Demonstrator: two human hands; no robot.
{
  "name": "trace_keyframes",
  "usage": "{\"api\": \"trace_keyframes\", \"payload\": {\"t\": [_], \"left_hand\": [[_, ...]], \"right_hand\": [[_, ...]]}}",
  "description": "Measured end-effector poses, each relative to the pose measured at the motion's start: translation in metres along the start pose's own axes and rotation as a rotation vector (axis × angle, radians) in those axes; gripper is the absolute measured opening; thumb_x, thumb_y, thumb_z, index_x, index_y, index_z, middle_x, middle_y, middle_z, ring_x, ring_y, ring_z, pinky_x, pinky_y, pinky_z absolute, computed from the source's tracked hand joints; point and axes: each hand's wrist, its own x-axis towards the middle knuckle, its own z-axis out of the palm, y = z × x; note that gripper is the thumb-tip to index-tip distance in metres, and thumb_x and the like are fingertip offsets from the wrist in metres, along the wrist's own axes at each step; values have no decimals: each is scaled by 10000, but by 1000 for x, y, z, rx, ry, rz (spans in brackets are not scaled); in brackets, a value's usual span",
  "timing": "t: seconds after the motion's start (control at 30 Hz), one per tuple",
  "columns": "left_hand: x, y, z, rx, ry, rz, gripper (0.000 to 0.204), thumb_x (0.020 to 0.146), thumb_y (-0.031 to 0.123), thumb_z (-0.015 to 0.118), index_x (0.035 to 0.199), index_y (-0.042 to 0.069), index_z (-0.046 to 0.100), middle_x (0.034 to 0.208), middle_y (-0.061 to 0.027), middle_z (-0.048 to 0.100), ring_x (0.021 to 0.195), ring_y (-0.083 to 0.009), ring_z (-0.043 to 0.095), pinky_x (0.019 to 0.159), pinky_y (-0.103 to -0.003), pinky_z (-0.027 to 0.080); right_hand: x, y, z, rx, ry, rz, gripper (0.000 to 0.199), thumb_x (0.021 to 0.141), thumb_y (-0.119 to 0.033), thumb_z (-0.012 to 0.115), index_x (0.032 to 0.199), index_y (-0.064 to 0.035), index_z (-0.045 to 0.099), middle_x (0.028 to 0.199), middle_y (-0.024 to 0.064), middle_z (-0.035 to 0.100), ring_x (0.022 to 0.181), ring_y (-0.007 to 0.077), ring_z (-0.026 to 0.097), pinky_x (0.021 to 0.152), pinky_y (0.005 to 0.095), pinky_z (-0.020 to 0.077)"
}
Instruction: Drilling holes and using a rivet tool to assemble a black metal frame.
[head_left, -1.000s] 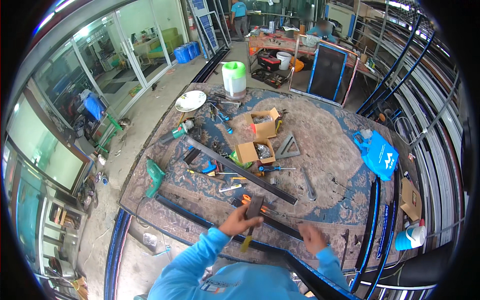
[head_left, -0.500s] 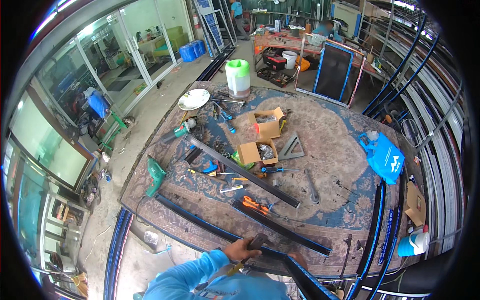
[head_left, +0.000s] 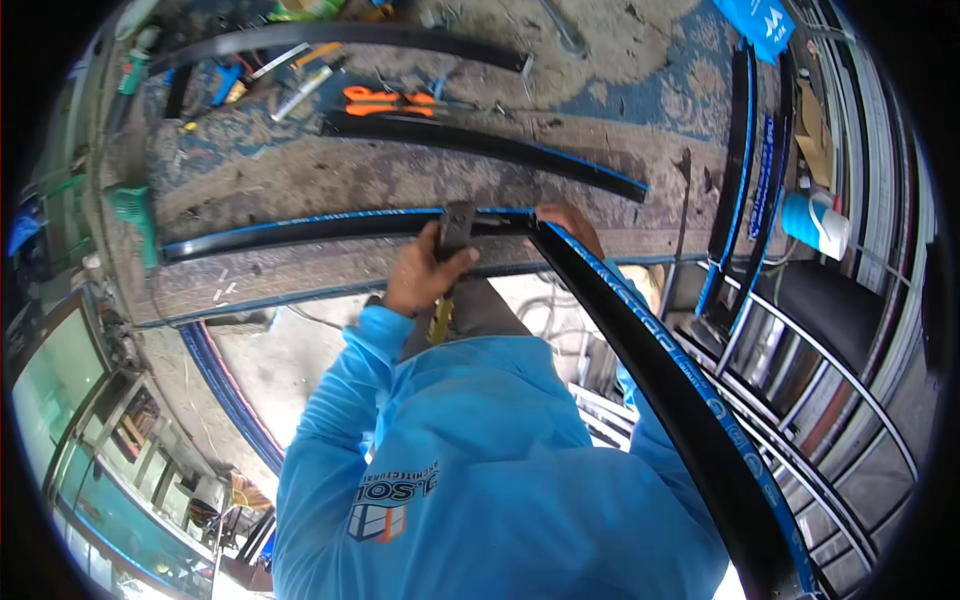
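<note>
A person in a blue shirt [head_left: 480,420] works at a carpeted table [head_left: 250,170] with two black, blue-filmed bars that meet at a corner. The slanting bar [head_left: 645,370] crosses the near edge and projects past it toward the lower right; the near bar [head_left: 300,235] lies just inside that edge. The left hand [head_left: 415,275] has its fingers closed around one dark tool [head_left: 457,228] with a yellow handle, its head overlapping the near bar. The right hand [head_left: 578,228] is at the corner, partly hidden by the slanting bar; whether its fingers grip cannot be told. One green drill [head_left: 130,208] sits by the near bar's left end. Beyond, a strip of carpet leaves room before one shorter bar [head_left: 490,152], with one orange-handled tool [head_left: 370,95] just behind it. One white marker [head_left: 302,93] lies farther left, below one long dark strip [head_left: 350,36]. Open carpet spreads at upper right, short of one blue bag [head_left: 758,28].
</note>
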Motion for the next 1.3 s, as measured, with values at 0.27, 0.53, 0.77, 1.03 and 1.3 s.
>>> {"api": "trace_keyframes", "payload": {"t": [0.27,0.53,0.77,1.03,1.3], "left_hand": [[8,11,5,-77,-10,-30,484,858,348,732,1109,-21,545,862,-208,688,806,-337,685,744,-414,512],[7,3,8,88,-8,1,510,865,395,721,1085,-20,519,847,-246,675,816,-436,676,714,-465,507],[-1,4,35,-139,-84,37,501,879,384,716,1099,-20,517,844,-243,678,800,-442,677,707,-471,512],[5,0,41,-73,-25,-27,442,894,345,704,1042,-15,494,804,-256,657,789,-458,665,683,-478,501],[11,7,43,-23,-12,-43,442,907,407,694,994,16,507,737,-138,664,704,-245,679,657,-371,516]], "right_hand": [[25,-3,-9,-87,-192,-81,438,732,-90,843,1088,-64,588,1042,159,636,957,334,640,837,408,516],[30,4,-11,19,-127,-55,376,724,-239,860,973,-63,640,1011,128,669,904,343,633,813,407,485],[38,12,-22,21,-321,-152,353,827,-189,752,1103,-56,578,1056,133,607,985,327,601,857,394,478],[47,14,-25,74,-362,-10,356,826,-166,732,1114,-63,549,1107,147,585,1012,352,585,872,420,473],[58,27,-25,-2,-357,-230,380,795,-165,759,1111,-90,561,1094,134,601,982,346,598,837,416,474]]}}
